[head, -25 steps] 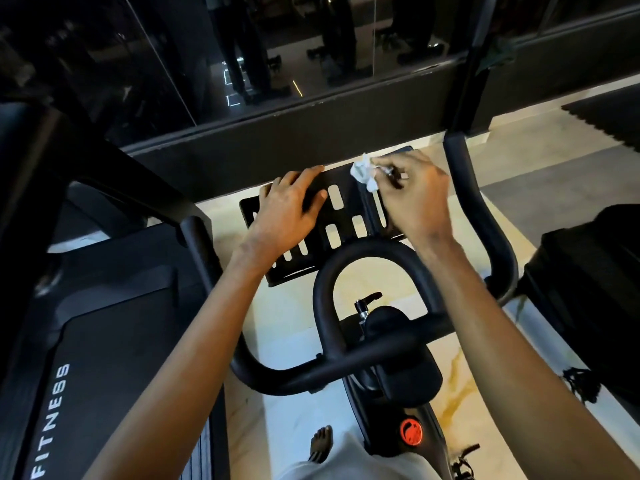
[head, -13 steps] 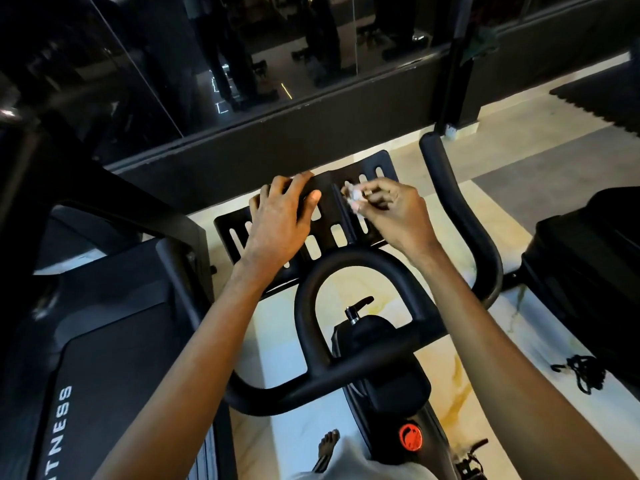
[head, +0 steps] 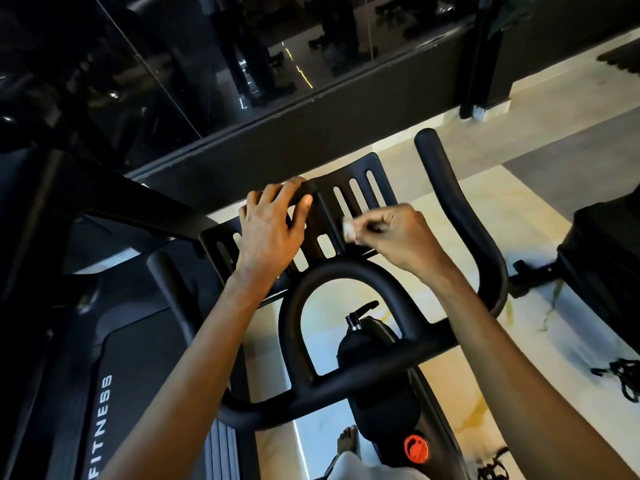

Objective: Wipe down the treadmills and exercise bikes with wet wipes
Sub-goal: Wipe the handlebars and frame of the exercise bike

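Right hand point(head: 398, 237) grip pinches wadded wet wipe point(head: 348, 232) at slotted bike tray point(head: 360, 188), near edge. Left hand point(head: 273, 233) grip flat, empty, steadying tray. Judgement: tray mid-wipe; handlebars point(head: 460, 216), treadmill point(head: 104, 393) probably still to do.

Treadmill wording: "FITNESS", in pale capital letters.
Where it stands: along the dark side rail of the treadmill point(head: 138, 358), at the lower left, the letters turned sideways and reading up the rail.
Extent: the word begins right at the bottom edge; whether more precedes it cannot be told.
Red knob point(head: 416, 449): on the exercise bike point(head: 377, 403), it carries a dark mark, too blurred to read.
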